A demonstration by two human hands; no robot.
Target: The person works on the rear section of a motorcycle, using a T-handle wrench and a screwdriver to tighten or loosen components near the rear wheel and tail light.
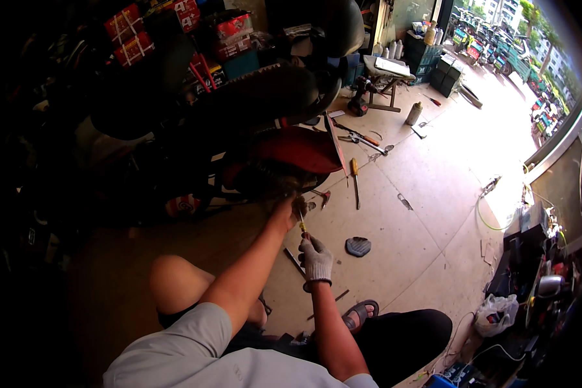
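My right hand [317,260], in a pale grey knit glove, is closed around the yellow handle of a screwdriver [303,226]. The screwdriver's thin shaft points away from me toward my left hand [285,212]. That hand is held low beside the rear of a dark motorbike [294,152] with a red rear panel. Its fingers are bent around a small dark greyish piece [300,205], too shadowed to name. The motorbike's underside near the hand is mostly lost in darkness.
Tools lie on the tiled floor: a yellow-handled screwdriver [355,184], a red-headed tool [326,199], a metal bar [295,262]. A dark flat block [358,246] sits right of my glove. Farther off stand a cordless drill [359,103], a stool [388,74] and a bottle [414,114].
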